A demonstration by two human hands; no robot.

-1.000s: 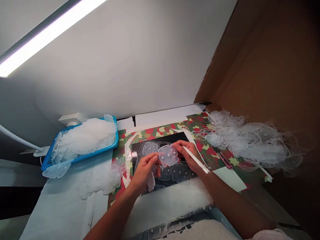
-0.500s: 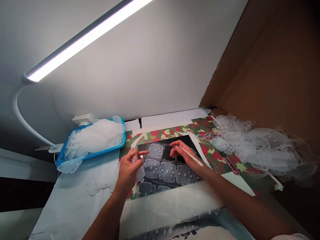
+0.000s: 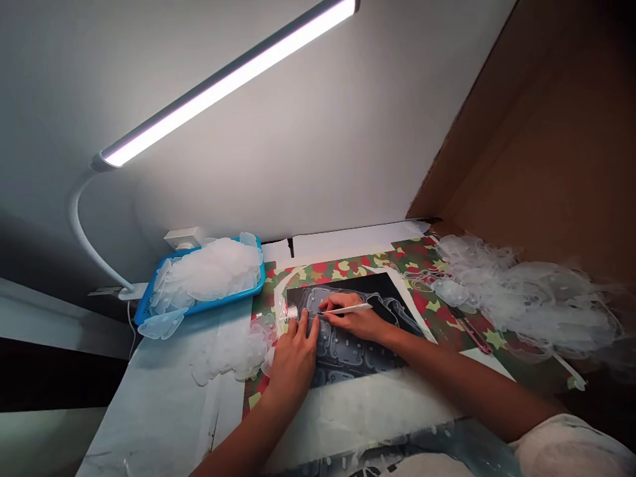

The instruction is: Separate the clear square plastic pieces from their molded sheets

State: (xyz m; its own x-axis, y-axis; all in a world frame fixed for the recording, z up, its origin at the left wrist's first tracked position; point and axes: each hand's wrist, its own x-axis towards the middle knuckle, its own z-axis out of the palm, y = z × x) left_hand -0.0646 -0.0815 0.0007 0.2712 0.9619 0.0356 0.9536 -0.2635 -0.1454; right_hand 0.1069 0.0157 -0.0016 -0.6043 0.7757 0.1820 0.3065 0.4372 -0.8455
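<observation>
While the left hand (image 3: 293, 363) pressed its spread fingers (image 3: 304, 326) flat on a clear moulded plastic sheet (image 3: 342, 351) on a black mat (image 3: 382, 286), the right hand (image 3: 355, 320) pinched a white stylus (image 3: 348, 308), tip pointing left. A blue tray (image 3: 213, 309) of clear plastic pieces (image 3: 209, 265) sat far left.

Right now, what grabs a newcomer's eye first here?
The bright lamp bar across the top of the view catches the eye first, then the heap of clear plastic scraps on the right. At the centre, the left hand presses on a clear plastic sheet over a black mat while the right hand holds a white stylus. On the left sits a blue tray piled with clear pieces.
</observation>
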